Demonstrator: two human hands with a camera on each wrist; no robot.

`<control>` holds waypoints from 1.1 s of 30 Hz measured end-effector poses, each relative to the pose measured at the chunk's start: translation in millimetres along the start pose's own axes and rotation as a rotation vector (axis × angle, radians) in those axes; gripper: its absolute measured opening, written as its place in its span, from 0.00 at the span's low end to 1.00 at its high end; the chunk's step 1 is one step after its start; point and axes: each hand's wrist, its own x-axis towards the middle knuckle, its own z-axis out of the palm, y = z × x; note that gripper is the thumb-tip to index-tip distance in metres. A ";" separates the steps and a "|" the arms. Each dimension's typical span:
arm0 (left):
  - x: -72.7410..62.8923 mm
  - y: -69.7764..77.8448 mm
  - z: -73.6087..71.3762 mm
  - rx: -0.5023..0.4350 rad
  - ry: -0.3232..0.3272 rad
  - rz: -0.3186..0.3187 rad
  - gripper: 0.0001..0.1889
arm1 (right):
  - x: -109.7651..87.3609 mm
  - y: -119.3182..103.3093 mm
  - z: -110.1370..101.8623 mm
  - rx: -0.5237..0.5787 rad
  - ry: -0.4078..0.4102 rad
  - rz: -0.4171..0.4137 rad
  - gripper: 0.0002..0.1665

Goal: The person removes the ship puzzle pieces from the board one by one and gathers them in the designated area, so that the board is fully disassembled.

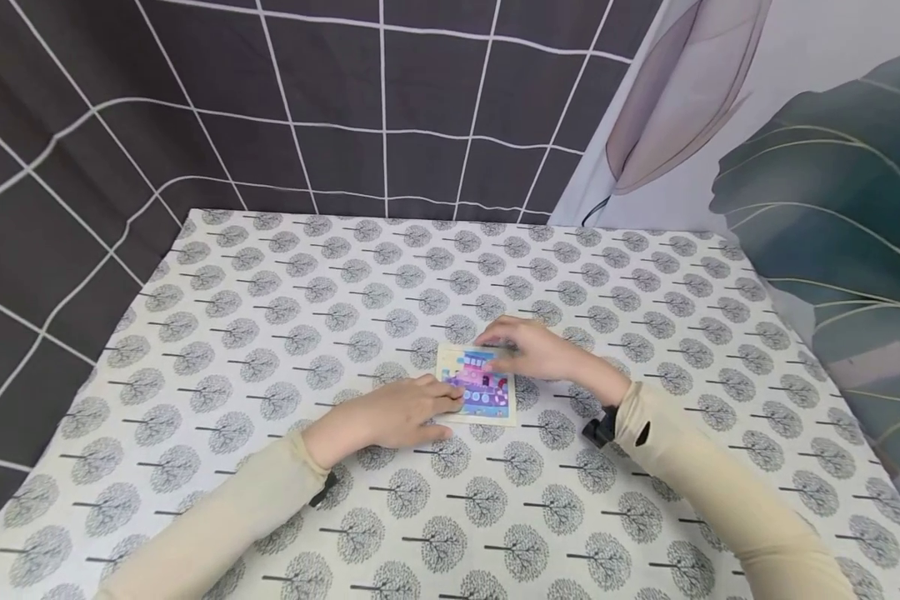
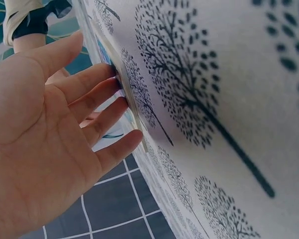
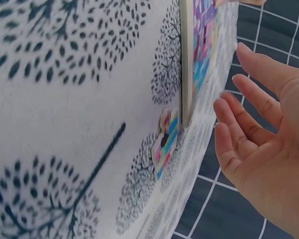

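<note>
Inspector: What could go wrong on the tree-print cloth [image 1: 390, 275]?

Technician: The right hand [image 1: 528, 348] hangs released; the left hand [image 1: 408, 408], fingers extended, touches the picture board [image 1: 487, 402] between them. Uneven pressure could slide the board; a sideways sweep could displace the loose piece [image 3: 165, 144] beside it.

Inspector: Orientation?

Technician: The board's printed top points away from the person; long axis apparently near-to-far.

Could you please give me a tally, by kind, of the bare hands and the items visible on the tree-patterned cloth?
Hands: 2, the left hand and the right hand
Picture board: 1
Loose colourful piece: 1
Total: 4
</note>
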 end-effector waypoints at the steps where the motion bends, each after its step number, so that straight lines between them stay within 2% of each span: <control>1: -0.5 0.2 -0.6 0.003 -0.004 -0.003 0.28 | 1.3 -0.2 1.3 0.005 -0.003 -0.003 0.22; 4: -0.7 0.0 -1.4 0.012 -0.013 -0.006 0.28 | 6.1 0.3 6.4 0.018 -0.019 -0.008 0.22; 10: 1.6 -0.5 -3.0 -0.001 -0.032 -0.008 0.27 | 16.7 -1.9 15.6 -0.042 -0.057 -0.018 0.20; 17: 3.0 0.1 -3.6 0.000 -0.031 -0.018 0.27 | 25.1 -3.4 16.8 -0.086 -0.085 -0.016 0.17; 25: 12.6 5.3 1.2 0.106 0.053 0.028 0.29 | 32.5 -2.0 11.9 -0.039 -0.095 0.002 0.12; 29: 22.1 11.7 5.1 0.172 0.056 0.037 0.32 | 34.4 -3.1 10.7 -0.020 -0.101 0.015 0.11; 33: 30.9 16.7 4.4 0.194 0.060 0.011 0.34 | 35.3 -3.9 11.5 0.000 -0.108 0.023 0.10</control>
